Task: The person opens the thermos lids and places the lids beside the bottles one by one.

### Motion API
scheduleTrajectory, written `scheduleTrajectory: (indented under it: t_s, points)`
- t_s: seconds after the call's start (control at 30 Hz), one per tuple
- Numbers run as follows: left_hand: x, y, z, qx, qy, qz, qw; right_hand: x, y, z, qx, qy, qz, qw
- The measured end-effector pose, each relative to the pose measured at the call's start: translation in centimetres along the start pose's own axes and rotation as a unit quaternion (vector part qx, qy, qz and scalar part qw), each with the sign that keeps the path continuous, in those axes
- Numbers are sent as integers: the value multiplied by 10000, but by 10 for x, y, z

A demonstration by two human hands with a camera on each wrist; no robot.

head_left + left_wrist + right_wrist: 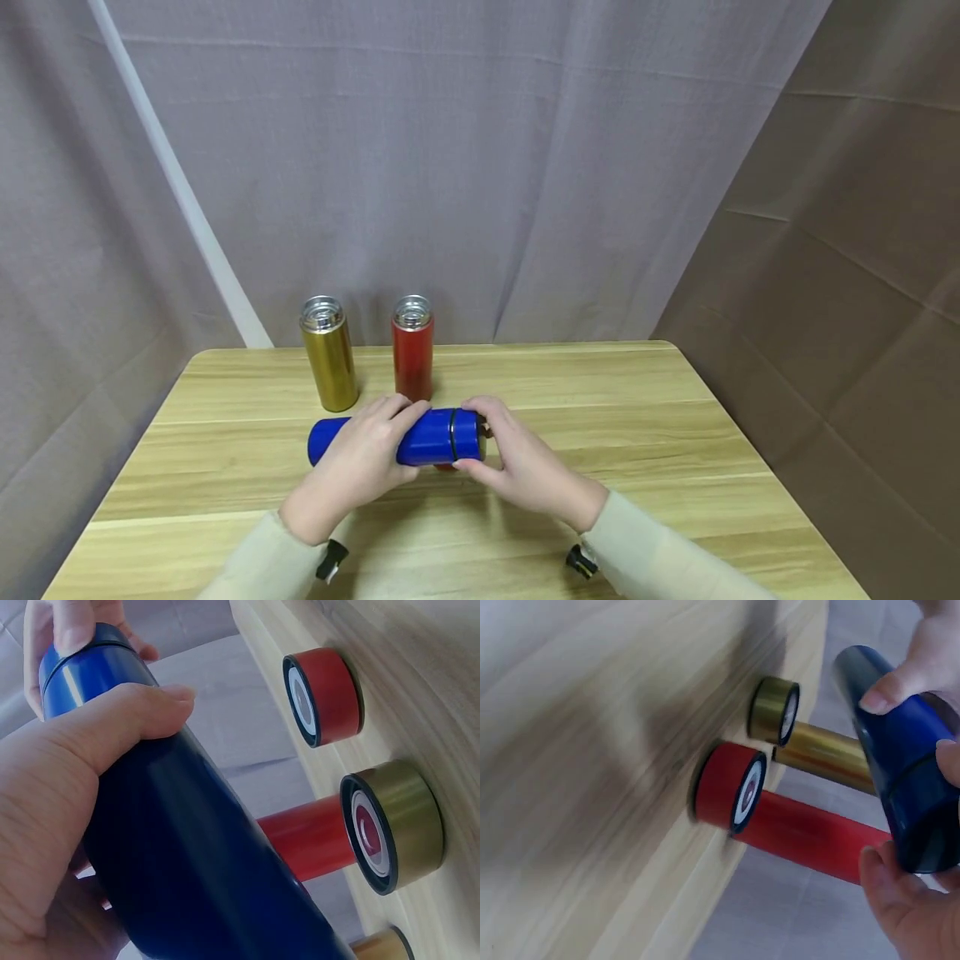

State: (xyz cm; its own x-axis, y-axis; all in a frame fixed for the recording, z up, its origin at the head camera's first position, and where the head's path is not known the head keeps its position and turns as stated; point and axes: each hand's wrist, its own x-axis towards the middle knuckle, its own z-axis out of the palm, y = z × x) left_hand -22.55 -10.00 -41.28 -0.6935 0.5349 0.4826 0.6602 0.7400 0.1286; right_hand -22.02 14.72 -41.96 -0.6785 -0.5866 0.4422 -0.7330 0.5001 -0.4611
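Note:
A blue thermos bottle (427,437) lies sideways in the air above the table, its lid end toward the right. My left hand (360,462) grips it round the body, the thumb across its side in the left wrist view. At the other end my right hand (525,467) holds the blue lid (469,435) between thumb and fingers. The lid sits on the bottle, with a dark seam between them. Below the bottle, a red lid (724,784) and a gold lid (771,712) rest on the table with their hollow sides up; the head view mostly hides them.
A gold thermos bottle (332,367) and a red thermos bottle (413,358) stand lidless at the back left of the wooden table (600,392). Grey curtains (465,167) hang behind the table, and a brown one (840,292) hangs to the right.

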Motion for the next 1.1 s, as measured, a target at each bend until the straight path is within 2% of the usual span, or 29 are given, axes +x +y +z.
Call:
scheduleTrajectory:
  t_s: [0.07,0.17,0.23,0.3,0.37,0.43,0.47,0.5,0.57,0.67,0.77,0.87,1.1]
  points:
    - [0,0,0,-1,-31,-10,10000,0,3,1,-550,42,-471,9974]
    - [-1,-1,0,-31,-86,-37,10000,-1,5,0,-1305,86,-1000,9864]
    - [-1,-1,1,-81,-118,-57,9999,-2,5,-1,-1637,72,-1150,9798]
    - [-2,-1,1,-178,-145,-94,9997,-2,5,-1,-1667,57,-1140,9794]
    - [-3,0,1,-275,-176,-141,9994,-2,4,-1,-1340,12,-819,9876]
    - [-2,1,1,-357,-218,-239,9988,-2,1,-1,-673,-49,-163,9976]
    - [-2,2,1,-407,-234,-282,9985,-2,0,-2,-303,-68,225,9993]
    - [-2,2,1,-431,-254,-319,9982,-1,-2,-2,64,-76,632,9980]
    - [-1,4,1,-458,-265,-369,9979,0,-5,-4,676,-82,1402,9878]
    - [1,5,0,-403,-207,-299,9985,3,-7,-5,875,-101,2144,9728]
    - [2,7,-1,-313,-155,-180,9992,4,-8,-6,689,-89,2445,9672]
    - [3,8,-1,-289,-173,-137,9993,4,-7,-6,585,-15,2504,9664]
    - [2,8,-1,-263,-272,-256,9990,3,-6,-5,996,-10,2465,9640]
